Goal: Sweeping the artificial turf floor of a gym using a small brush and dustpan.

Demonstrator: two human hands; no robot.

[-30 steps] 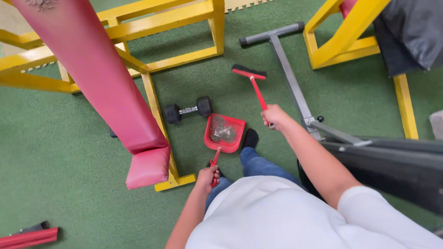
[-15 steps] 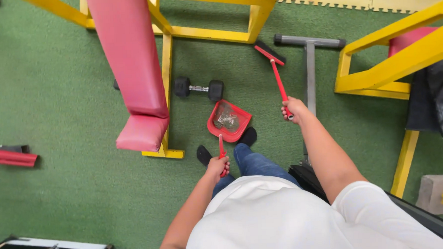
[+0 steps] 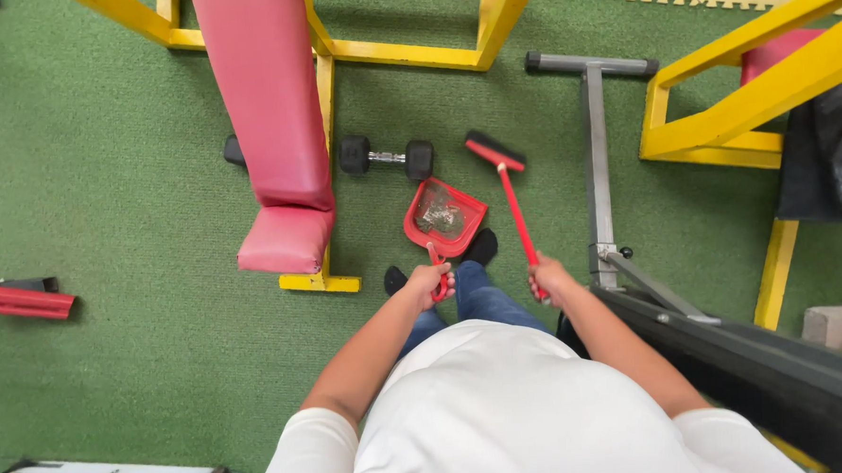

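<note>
A person in a white shirt and blue jeans stands on green carpet among gym equipment, seen from above. The left hand (image 3: 431, 283) is wrapped around the handle of a red dustpan (image 3: 445, 217), whose tray sits low in front of the person's dark-socked feet and carries a small heap of greyish debris, possibly lint and scraps. The right hand (image 3: 549, 280) is closed around the end of a red long-handled brush (image 3: 507, 187); its shaft slants away from the body and its dark bristle head lies near the carpet, just to the right of the dustpan. A black dumbbell (image 3: 386, 157) lies on the carpet just beyond the dustpan, beside a pink padded bench (image 3: 275, 129) on a yellow frame (image 3: 413, 53). To the right, a grey T-shaped metal bar (image 3: 595, 144) runs along the floor toward a second yellow frame (image 3: 737, 109). A red and black tool (image 3: 17, 299) lies at the far left.
</note>
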